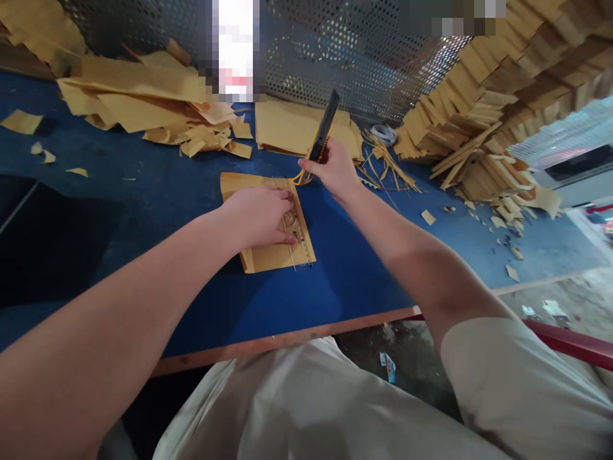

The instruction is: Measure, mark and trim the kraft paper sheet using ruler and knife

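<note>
On the blue surface (364,281), the left hand (258,214) presses flat, fingers spread, on a clear ruler (295,231) over brown paper (268,255); the right hand (332,169) grips a utility knife (324,131).

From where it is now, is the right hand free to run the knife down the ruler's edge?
Probably yes: the right hand holds the knife at the ruler's far end, and the left hand presses left of that edge.

Left hand (258,214) flat, pressing down; right hand (332,169) fisted, gripping.
</note>
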Tool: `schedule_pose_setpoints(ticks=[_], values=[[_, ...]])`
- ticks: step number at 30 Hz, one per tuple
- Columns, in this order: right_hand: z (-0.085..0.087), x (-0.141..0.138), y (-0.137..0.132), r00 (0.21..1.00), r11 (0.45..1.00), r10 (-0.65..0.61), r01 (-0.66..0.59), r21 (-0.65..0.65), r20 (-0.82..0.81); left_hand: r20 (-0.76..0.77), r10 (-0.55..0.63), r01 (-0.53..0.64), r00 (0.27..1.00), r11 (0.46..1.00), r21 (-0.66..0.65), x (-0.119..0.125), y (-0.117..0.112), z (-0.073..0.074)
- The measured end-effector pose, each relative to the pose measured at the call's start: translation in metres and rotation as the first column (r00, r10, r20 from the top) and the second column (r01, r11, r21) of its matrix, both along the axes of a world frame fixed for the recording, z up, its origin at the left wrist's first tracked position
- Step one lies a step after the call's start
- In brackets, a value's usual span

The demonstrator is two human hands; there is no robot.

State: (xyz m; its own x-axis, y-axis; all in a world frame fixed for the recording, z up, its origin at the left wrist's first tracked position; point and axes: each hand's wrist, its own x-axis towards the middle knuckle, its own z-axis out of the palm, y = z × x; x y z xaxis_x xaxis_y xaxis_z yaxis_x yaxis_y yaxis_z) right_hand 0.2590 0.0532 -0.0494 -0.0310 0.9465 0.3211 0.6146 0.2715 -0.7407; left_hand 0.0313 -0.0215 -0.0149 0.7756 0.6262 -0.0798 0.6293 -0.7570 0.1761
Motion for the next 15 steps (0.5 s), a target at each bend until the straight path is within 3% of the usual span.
schedule_pose_setpoints(ticks=[10, 15], values=[[0.019, 0.004, -0.056, 0.97, 0.927, 0.209, -0.237, -0.291, -0.123, -0.037, 0.024, -0.025, 0.999, 0.999, -0.022, 0.001, -0.002, 0.004], [0.028, 0.001, -0.093, 0.958, 0.883, 0.236, -0.281, -0.377, -0.16, -0.071, 0.023, -0.023, 0.997, 1.0, -0.003, 0.001, -0.003, 0.006]])
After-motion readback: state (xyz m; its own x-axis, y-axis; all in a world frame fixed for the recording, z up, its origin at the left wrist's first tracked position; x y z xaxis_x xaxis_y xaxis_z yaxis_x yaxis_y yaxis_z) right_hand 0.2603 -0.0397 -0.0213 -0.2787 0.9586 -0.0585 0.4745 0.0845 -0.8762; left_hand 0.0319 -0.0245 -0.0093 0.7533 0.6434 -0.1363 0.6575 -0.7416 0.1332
